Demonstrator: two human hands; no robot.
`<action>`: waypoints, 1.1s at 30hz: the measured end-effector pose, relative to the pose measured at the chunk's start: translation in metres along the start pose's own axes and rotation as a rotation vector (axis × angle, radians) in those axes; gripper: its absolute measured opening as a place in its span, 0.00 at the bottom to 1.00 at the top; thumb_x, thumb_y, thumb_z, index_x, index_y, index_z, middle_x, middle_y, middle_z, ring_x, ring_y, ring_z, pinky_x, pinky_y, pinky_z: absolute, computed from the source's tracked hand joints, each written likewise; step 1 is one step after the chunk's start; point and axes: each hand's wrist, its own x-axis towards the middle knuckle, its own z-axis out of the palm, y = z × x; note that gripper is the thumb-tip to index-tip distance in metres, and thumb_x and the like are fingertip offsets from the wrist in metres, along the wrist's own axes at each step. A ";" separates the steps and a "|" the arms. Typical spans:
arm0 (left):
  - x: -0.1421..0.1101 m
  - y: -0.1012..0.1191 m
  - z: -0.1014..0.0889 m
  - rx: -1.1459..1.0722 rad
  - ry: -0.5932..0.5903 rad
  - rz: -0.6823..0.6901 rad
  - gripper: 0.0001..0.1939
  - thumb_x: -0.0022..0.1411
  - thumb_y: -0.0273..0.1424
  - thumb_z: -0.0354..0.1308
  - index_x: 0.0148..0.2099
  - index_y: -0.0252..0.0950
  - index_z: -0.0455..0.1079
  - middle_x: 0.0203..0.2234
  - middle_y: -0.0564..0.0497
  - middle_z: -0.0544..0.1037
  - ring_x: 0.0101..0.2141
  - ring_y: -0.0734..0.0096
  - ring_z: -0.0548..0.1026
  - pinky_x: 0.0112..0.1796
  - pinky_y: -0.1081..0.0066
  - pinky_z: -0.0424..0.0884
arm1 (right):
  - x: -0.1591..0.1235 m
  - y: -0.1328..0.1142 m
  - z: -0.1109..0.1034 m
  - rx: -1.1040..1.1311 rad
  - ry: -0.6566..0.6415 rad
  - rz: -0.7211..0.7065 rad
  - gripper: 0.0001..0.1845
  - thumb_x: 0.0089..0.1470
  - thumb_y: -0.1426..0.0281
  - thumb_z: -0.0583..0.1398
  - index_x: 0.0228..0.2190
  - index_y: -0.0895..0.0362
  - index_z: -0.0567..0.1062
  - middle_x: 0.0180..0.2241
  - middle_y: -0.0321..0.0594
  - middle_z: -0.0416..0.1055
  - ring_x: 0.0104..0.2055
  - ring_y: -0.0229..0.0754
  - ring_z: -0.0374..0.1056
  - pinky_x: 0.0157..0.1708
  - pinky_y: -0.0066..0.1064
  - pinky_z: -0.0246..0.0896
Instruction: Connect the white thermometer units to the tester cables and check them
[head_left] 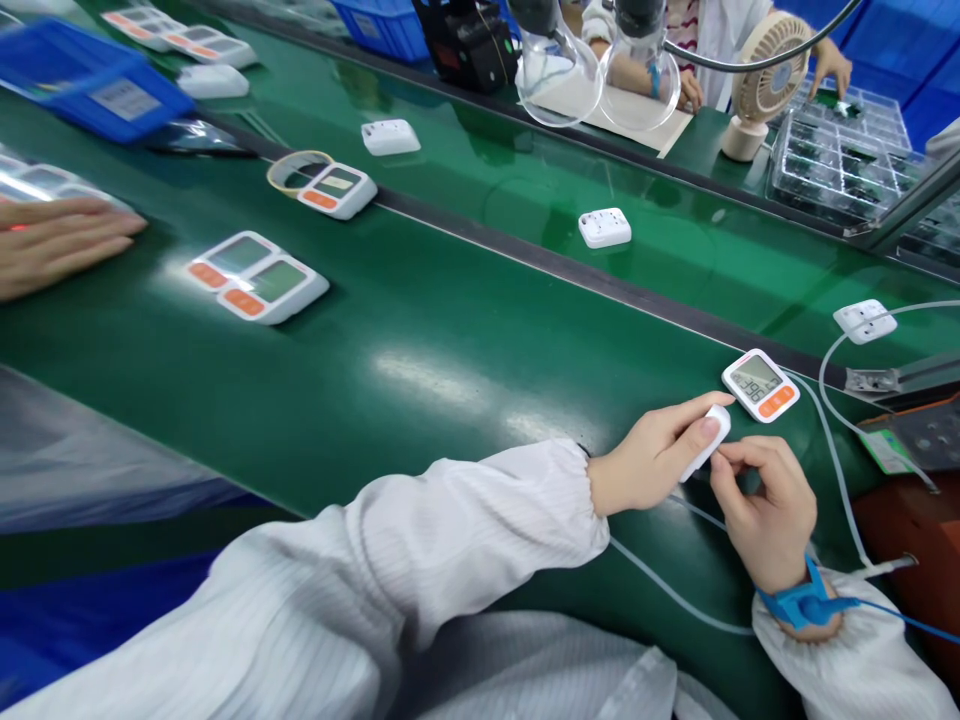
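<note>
My left hand grips a small white plastic device, seen almost edge-on, between thumb and fingers. At its lower edge, the thumb and index finger of my right hand are pinched together; whatever lies between them is hidden. A blue wrist strap with a cord circles my right wrist. Just beyond my hands lies a white digital display unit with orange buttons, face up and showing digits. The face of the device in my left hand is turned out of sight.
A pair of display units lies on the green bench, near another person's hand. One unit sits by a tape roll. White units lie face down beyond the dark strip. Cables run at right, near a blue bin opposite.
</note>
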 end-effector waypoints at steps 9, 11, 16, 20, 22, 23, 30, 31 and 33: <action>0.009 -0.002 -0.004 -0.393 0.161 -0.177 0.37 0.68 0.47 0.54 0.72 0.39 0.52 0.44 0.46 0.73 0.35 0.69 0.74 0.36 0.68 0.71 | -0.001 0.017 -0.003 -0.155 0.161 -0.074 0.11 0.68 0.65 0.62 0.48 0.58 0.73 0.51 0.50 0.65 0.56 0.52 0.63 0.55 0.45 0.63; 0.014 -0.005 -0.004 -0.467 0.237 -0.194 0.40 0.65 0.45 0.60 0.71 0.37 0.52 0.43 0.47 0.72 0.34 0.71 0.74 0.35 0.69 0.71 | -0.004 0.016 -0.003 -0.133 0.178 -0.088 0.12 0.67 0.66 0.62 0.49 0.58 0.72 0.48 0.49 0.67 0.52 0.50 0.66 0.52 0.42 0.65; 0.016 -0.007 -0.004 -0.349 0.120 -0.180 0.48 0.55 0.41 0.71 0.71 0.35 0.53 0.39 0.48 0.74 0.34 0.69 0.73 0.37 0.67 0.74 | -0.011 0.016 0.003 0.063 -0.291 0.150 0.29 0.72 0.60 0.54 0.66 0.62 0.56 0.37 0.43 0.72 0.30 0.41 0.71 0.28 0.27 0.67; 0.011 -0.002 -0.010 -0.159 -0.033 -0.122 0.44 0.62 0.43 0.65 0.73 0.37 0.50 0.45 0.43 0.76 0.41 0.61 0.76 0.42 0.61 0.76 | -0.013 0.021 0.006 0.039 -0.234 0.251 0.29 0.74 0.58 0.51 0.68 0.61 0.58 0.50 0.51 0.71 0.42 0.47 0.74 0.34 0.28 0.72; 0.010 -0.001 -0.014 -0.158 -0.132 -0.114 0.48 0.64 0.44 0.63 0.75 0.39 0.41 0.47 0.42 0.76 0.42 0.61 0.77 0.43 0.60 0.76 | -0.014 0.024 0.005 0.067 -0.204 0.281 0.30 0.74 0.58 0.51 0.68 0.60 0.57 0.47 0.50 0.72 0.37 0.45 0.74 0.30 0.27 0.71; 0.010 -0.001 -0.016 -0.164 -0.176 -0.108 0.49 0.64 0.44 0.63 0.76 0.41 0.37 0.47 0.42 0.76 0.41 0.61 0.78 0.42 0.60 0.76 | -0.014 0.025 0.004 0.091 -0.196 0.304 0.30 0.74 0.58 0.51 0.69 0.61 0.57 0.45 0.49 0.72 0.34 0.44 0.74 0.27 0.26 0.69; 0.016 -0.008 -0.023 -0.289 -0.395 -0.115 0.47 0.65 0.35 0.63 0.74 0.50 0.36 0.40 0.47 0.75 0.32 0.69 0.78 0.29 0.71 0.75 | -0.017 0.026 0.002 0.257 -0.169 0.460 0.30 0.74 0.58 0.51 0.68 0.62 0.58 0.37 0.46 0.71 0.23 0.38 0.65 0.22 0.26 0.66; 0.016 -0.008 -0.023 -0.297 -0.399 -0.119 0.46 0.65 0.35 0.63 0.74 0.50 0.37 0.41 0.47 0.74 0.32 0.69 0.78 0.29 0.71 0.75 | -0.017 0.026 0.002 0.260 -0.171 0.464 0.30 0.74 0.58 0.51 0.68 0.62 0.58 0.37 0.46 0.71 0.24 0.38 0.65 0.23 0.26 0.66; 0.017 -0.007 -0.023 -0.309 -0.389 -0.115 0.45 0.64 0.33 0.64 0.73 0.50 0.39 0.44 0.46 0.73 0.34 0.69 0.78 0.31 0.69 0.76 | -0.017 0.026 0.002 0.258 -0.172 0.462 0.30 0.74 0.58 0.51 0.68 0.62 0.58 0.38 0.46 0.71 0.24 0.38 0.65 0.23 0.26 0.66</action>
